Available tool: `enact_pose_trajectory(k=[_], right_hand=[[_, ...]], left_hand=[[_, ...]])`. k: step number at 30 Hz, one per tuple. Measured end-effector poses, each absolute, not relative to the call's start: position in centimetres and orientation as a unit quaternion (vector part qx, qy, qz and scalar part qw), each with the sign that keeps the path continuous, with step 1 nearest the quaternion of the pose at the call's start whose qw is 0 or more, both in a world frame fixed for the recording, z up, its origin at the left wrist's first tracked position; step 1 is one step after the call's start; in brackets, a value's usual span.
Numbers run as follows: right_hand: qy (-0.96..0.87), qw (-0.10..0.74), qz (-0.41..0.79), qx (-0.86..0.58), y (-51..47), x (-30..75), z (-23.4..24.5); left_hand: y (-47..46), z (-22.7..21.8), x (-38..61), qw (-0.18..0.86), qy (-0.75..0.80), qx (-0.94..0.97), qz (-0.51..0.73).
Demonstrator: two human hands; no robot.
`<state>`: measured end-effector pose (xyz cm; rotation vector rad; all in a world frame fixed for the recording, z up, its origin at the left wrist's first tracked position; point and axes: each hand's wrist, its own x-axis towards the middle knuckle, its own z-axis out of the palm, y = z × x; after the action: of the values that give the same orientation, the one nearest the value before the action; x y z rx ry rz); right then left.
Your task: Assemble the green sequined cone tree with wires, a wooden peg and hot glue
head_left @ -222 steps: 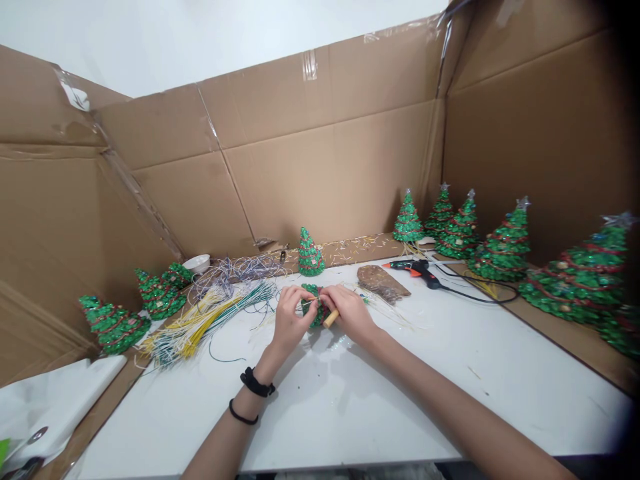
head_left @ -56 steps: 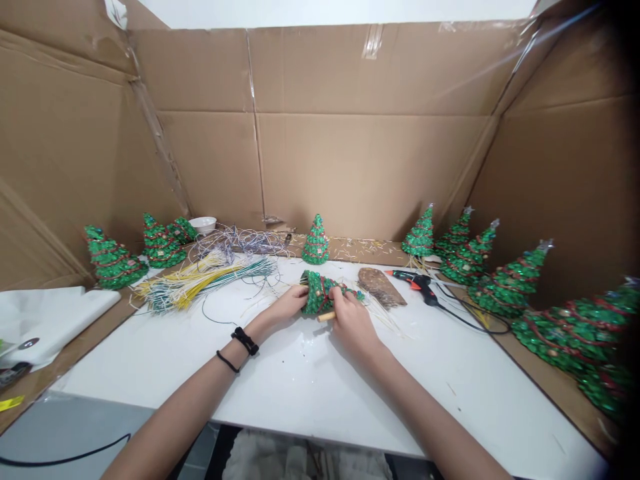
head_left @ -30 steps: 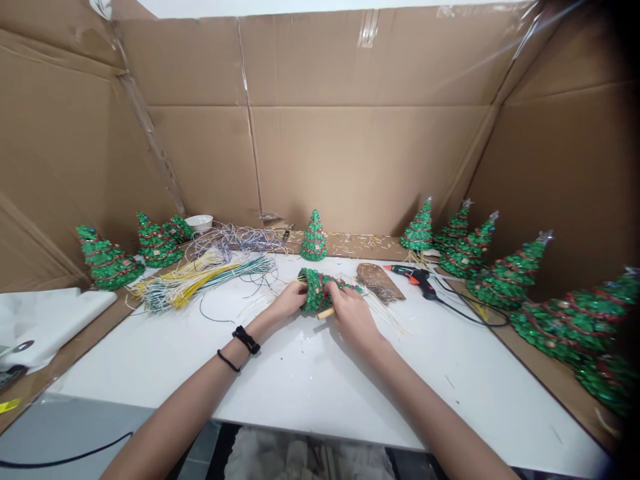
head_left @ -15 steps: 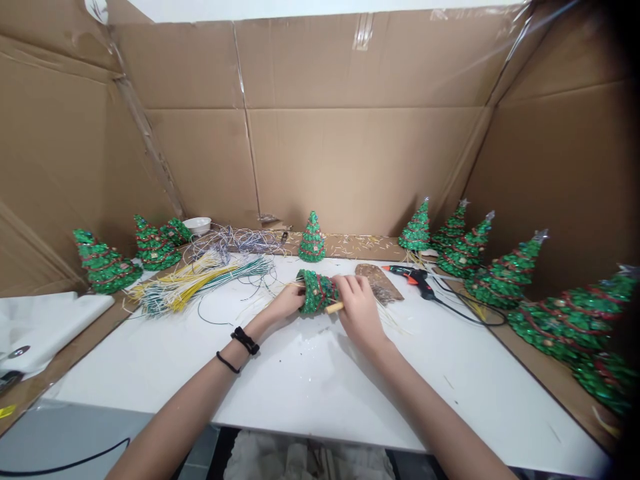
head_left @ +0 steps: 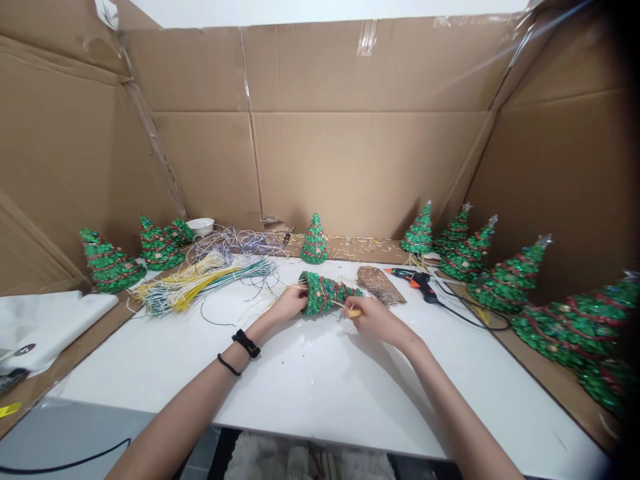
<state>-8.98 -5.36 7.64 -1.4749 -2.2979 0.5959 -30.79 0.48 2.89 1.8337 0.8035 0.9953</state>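
A small green Christmas tree (head_left: 321, 295) with red garland and tiny ornaments lies on its side above the white table, its tip pointing right. At its wide open base, my left hand (head_left: 291, 301) holds it, with fingertips hidden inside the rim. My right hand (head_left: 373, 317) is closed round the yellow handle of an awl-like tool (head_left: 354, 313). The tool's thin shaft points left at the tree's side; whether its tip goes in cannot be made out. Just behind my right hand lies a brown, glue-stained cardboard piece (head_left: 379, 285).
A black and orange glue gun (head_left: 417, 283) with its cable lies to the right. Bundled yellow, white and green wires (head_left: 195, 287) lie left, near tangled wires (head_left: 235, 241) and a white bowl (head_left: 201, 226). Finished-looking trees (head_left: 505, 277) line the right side; another tree (head_left: 314, 241) stands at the back.
My right hand has drawn back from the top of the tree and turned, so the tool's shaft now points at the tree. My left hand keeps its hold on the base.
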Motion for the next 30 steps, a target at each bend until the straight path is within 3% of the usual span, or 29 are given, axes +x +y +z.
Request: enact_pose_trajectory(k=[5, 13, 23, 30], right_hand=[[-0.796, 0.226, 0.202, -0.524, -4.9, -8.5, 7.8], [-0.816, 0.244, 0.119, -0.510, -4.6, -8.9, 7.3], [-0.819, 0.234, 0.073, -0.519, -4.9, -9.7, 7.3], [-0.807, 0.257, 0.088, -0.524, -4.2, -7.5, 7.5]], left_hand=[[0.4, 3.0, -31.0, 0.434, 0.341, 0.739, 0.385], [0.5, 3.0, -31.0, 0.404, 0.337, 0.758, 0.386], [0.6, 2.9, -31.8, 0.203, 0.439, 0.809, 0.334], [-0.1, 4.0, -31.9, 0.192, 0.448, 0.819, 0.303]])
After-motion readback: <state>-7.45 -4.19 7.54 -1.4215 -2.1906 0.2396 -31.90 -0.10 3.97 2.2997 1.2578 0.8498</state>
